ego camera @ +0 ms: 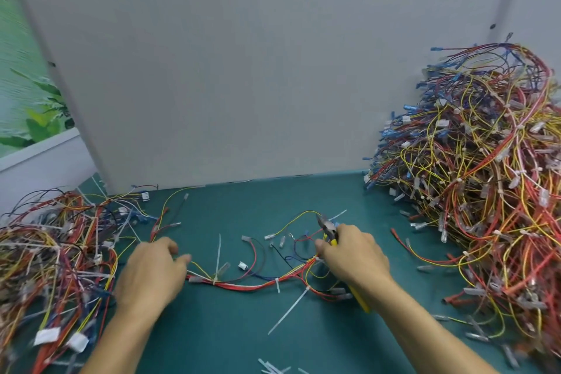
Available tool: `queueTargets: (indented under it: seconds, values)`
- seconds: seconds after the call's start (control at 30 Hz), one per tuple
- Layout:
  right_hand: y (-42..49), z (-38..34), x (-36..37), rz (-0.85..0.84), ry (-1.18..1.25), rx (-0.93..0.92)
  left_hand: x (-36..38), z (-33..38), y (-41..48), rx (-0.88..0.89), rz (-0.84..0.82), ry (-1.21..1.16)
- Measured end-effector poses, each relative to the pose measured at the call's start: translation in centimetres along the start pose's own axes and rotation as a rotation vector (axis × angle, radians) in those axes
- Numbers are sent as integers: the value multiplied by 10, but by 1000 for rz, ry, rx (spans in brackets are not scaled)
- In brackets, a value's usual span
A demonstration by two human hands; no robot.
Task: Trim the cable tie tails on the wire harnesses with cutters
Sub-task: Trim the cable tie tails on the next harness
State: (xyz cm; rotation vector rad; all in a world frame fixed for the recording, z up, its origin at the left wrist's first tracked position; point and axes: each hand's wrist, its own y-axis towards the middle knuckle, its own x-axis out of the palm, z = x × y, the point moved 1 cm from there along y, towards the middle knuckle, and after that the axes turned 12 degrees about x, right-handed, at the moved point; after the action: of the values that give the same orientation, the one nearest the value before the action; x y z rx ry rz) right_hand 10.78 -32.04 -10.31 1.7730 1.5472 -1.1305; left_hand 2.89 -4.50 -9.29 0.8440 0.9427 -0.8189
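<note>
Teal counter (243, 337) set against grey partition (243, 70); work zone at centre.

Item 1, wire harness (243, 286): flat on counter between both hands. Long axis left to right, red and yellow trunk sagging slightly toward near edge, branch leads fanning off toward partition. Three untrimmed tie ends noted: upright tail (218, 255) rising from trunk and pointing toward partition; short tail (277, 285) pointing toward near edge; long tail (288, 311) slanting near-left.

Item 2, cutters (328, 228): yellow handles clasped in right hand (355, 258). Nose pointing away and slightly left, clear of every tie. Long axis diagonal, far-left to near-right, one handle end showing below the wrist.

Item 3, left hand (151, 270): fingers loosely curled at left end of harness; blurred, grasp on wire not determinable.

Item 4, stock: right pile (485, 191), large; left pile (54, 252), smaller. Cut tails (270, 369) loose at near edge.

Step, as judged: one harness laid out for trimming, no cut begun. Next move likely calling for trunk steadied, nose swung down to a tail, blades flush at tie head and off the insulation.
</note>
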Motion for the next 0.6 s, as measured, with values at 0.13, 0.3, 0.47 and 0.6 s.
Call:
queueTargets:
  seconds: [0.13, 0.3, 0.47, 0.6]
  values:
    - [0, -2, 7, 26, -70, 31, 17, 5, -8, -25, -36, 112]
    - [-1, 15, -3, 62, -150, 32, 21, 8, -7, -28, 12, 180]
    - [-5, 35, -6, 92, -156, -32, 26, 21, -11, 129, -37, -72]
    - [-6, 39, -4, 92, -145, -86, 31, 39, -22, 380, -213, -448]
